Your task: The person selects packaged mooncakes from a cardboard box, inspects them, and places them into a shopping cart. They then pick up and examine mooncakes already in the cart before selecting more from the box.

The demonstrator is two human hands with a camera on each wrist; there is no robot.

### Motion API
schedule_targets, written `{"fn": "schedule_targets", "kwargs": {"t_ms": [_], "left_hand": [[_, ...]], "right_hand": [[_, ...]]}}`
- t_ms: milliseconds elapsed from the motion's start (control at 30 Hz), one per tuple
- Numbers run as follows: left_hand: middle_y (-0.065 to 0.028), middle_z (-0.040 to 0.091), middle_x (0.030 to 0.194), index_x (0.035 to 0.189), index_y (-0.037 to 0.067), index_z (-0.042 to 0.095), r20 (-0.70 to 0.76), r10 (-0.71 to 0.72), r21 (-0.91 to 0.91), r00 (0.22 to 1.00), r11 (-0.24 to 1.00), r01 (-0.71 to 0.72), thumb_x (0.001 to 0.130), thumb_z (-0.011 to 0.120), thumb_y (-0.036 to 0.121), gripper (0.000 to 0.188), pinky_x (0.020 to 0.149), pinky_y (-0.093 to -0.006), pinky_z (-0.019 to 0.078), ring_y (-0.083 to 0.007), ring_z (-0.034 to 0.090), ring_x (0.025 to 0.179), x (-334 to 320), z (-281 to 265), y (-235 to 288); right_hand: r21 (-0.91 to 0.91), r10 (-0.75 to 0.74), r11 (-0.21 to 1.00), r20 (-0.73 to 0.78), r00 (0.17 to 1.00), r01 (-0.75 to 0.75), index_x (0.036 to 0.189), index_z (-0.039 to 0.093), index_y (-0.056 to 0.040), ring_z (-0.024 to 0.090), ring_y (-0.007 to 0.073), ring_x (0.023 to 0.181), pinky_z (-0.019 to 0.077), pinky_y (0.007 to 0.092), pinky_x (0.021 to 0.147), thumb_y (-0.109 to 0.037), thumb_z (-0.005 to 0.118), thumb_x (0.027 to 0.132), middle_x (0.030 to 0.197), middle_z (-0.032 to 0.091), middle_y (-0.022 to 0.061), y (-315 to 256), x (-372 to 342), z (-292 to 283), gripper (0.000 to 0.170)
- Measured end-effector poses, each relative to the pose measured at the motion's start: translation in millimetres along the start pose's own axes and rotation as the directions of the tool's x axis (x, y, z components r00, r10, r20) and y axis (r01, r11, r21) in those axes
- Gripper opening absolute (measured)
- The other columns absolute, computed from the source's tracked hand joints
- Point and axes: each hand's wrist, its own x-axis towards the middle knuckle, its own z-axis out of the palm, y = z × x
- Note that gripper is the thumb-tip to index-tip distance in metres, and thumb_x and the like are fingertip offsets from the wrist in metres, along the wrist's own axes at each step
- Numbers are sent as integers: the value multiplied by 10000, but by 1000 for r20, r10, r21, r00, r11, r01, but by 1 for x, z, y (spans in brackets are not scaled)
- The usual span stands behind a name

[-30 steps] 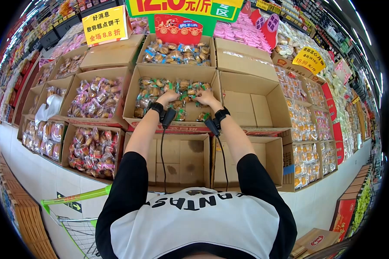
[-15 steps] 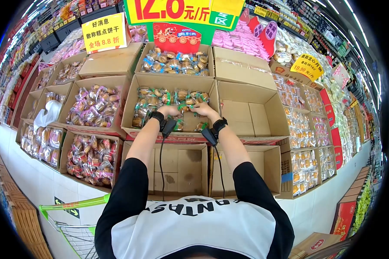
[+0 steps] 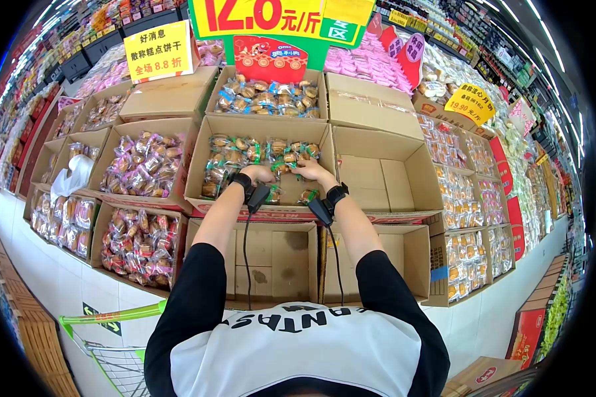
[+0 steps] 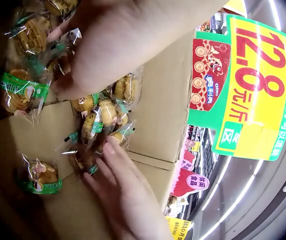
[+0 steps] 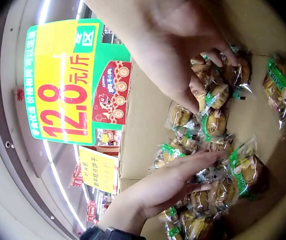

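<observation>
Both hands are inside a cardboard box (image 3: 258, 206) of clear-wrapped pastries (image 3: 226, 159) with green labels. My left hand (image 3: 261, 175) lies over the packets left of the middle; in the right wrist view its fingers (image 5: 195, 162) stretch nearly straight across them. My right hand (image 3: 316, 172) is among packets on the right. Its thumb and bent fingers lie on either side of a wrapped pastry (image 5: 217, 95), partly hidden by the hand. One green-labelled packet (image 4: 43, 177) lies apart on bare cardboard near the box's front.
Neighbouring boxes hold pink-wrapped pastries (image 3: 142, 162) on the left and blue-wrapped ones (image 3: 265, 96) behind. A bare-bottomed box (image 3: 377, 178) stands on the right. A price sign (image 3: 278, 16) rises at the back. A green-handled shopping cart (image 3: 112, 311) stands at the lower left.
The head view has tilted, so the boxes sit lower in it. Both hands have drawn slightly toward the front of the box; over the last half second they barely move.
</observation>
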Motion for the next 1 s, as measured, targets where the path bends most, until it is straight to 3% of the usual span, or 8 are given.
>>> {"fn": "schedule_targets", "kwargs": {"t_ms": [367,433,533,633,700,833,933,1000], "left_hand": [[-81,473,1190,1093,62,516,73,48,30,996,998,-51,767,538,339,428,752,-338,415,-191,466,1018,22,2,-7],[-99,481,1171,1087,50,515,4,42,1,999,999,-42,745,574,330,446,747,-348,415,-201,471,995,24,4,-8],[-117,476,1173,1089,34,510,11,48,-4,999,999,-48,719,606,326,480,758,-357,412,-213,471,997,23,4,-8],[-118,404,1258,1140,61,487,47,18,-13,999,1000,-18,717,602,341,521,829,-351,391,-236,425,1094,16,2,-5],[-126,397,1262,1142,56,486,60,-8,-49,998,999,11,712,610,328,523,843,-348,380,-240,404,1115,15,2,-4],[-137,389,1265,1142,42,483,50,35,-84,998,996,-31,702,621,305,531,866,-343,357,-241,386,1132,21,3,-10],[-133,402,1256,1119,47,510,40,30,-98,999,995,-26,694,626,295,505,866,-346,359,-236,404,1119,16,3,-7],[-131,415,1244,1100,58,531,32,37,-95,999,995,-34,693,622,302,483,867,-349,359,-232,404,1120,12,3,-6]], "right_hand": [[138,8,990,103,995,-22,1273,340,-73,151,341,1256,225,368,988,-479,566,708,1366,12,249,-17,-28,-10,732],[195,1,980,128,992,-26,1284,318,-74,164,334,1253,242,360,981,-470,567,714,1368,-11,246,-16,-28,-10,737],[236,0,971,156,988,-37,1294,295,-73,221,318,1233,283,338,959,-443,575,721,1367,-18,242,-4,-13,-5,737],[121,2,993,96,995,-13,1290,301,-69,265,306,1212,326,326,930,-424,588,721,1361,16,247,-3,-8,-4,729],[71,17,997,72,997,-22,1302,283,-79,547,221,889,437,304,772,-427,597,698,1356,120,222,-7,-11,-6,764],[90,40,994,171,984,-56,1319,251,-131,416,281,1117,376,339,880,-449,594,693,1370,26,234,-12,-15,-9,782],[71,6,997,47,999,-10,1314,261,-123,456,273,1052,439,304,796,-409,616,705,1356,43,245,2,6,2,762],[19,-8,1000,49,999,7,1327,227,-141,557,213,840,469,279,711,-397,623,704,1355,45,245,5,11,3,781]]}}
